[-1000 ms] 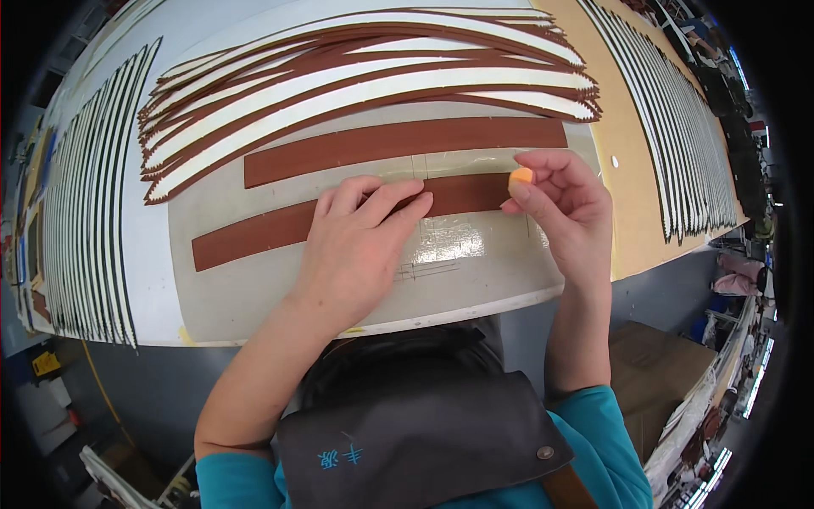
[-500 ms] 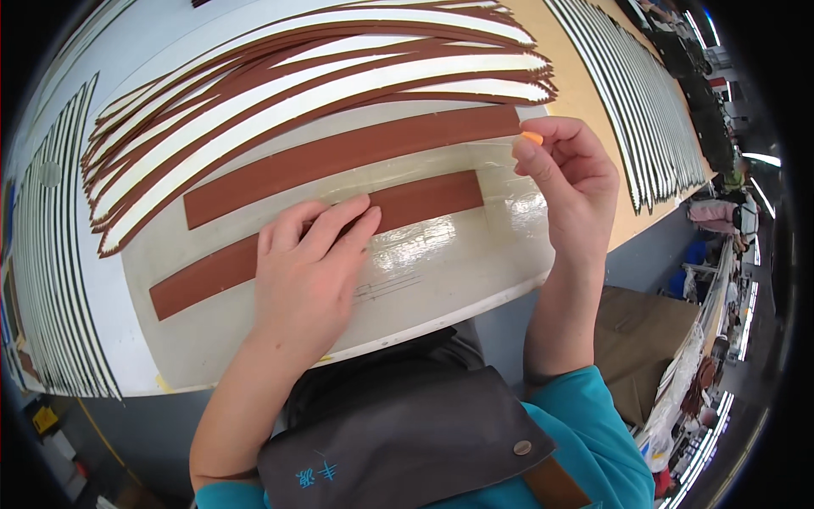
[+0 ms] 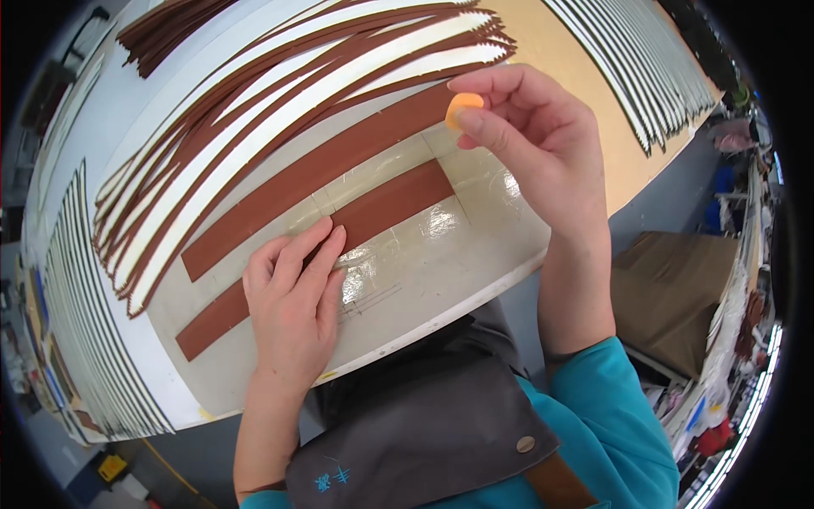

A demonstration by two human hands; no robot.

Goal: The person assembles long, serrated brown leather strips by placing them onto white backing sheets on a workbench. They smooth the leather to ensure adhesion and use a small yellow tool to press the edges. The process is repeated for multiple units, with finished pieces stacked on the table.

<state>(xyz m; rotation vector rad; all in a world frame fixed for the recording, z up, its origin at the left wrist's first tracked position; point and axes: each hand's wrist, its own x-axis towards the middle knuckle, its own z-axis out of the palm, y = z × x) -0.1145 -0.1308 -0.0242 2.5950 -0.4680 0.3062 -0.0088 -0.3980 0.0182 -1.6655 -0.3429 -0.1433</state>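
My left hand (image 3: 291, 293) rests on the nearer brown leather-like strip (image 3: 390, 206), its fingers stretched out and pressing on the strip's middle. The hand covers part of that strip. My right hand (image 3: 543, 140) is raised, pinching a small, flat, rounded orange piece (image 3: 464, 110) between thumb and fingertips. It hovers over the right end of a second, longer brown strip (image 3: 314, 174), which lies beyond the first and roughly parallel to it. What the orange piece is made of I cannot tell.
A loose pile of brown-and-white strips (image 3: 331, 89) with jagged ends lies beyond. Dark brown strips (image 3: 174, 30) are bunched at the far left. Rows of thin striped lengths lie at the left (image 3: 102, 339) and far right (image 3: 632, 72). The pale work board (image 3: 407, 284) ends near my body.
The view has shifted and tilted. My right hand has moved leftward over the far strip, and the orange piece now shows more of its flat face. My left hand remains on the nearer strip.
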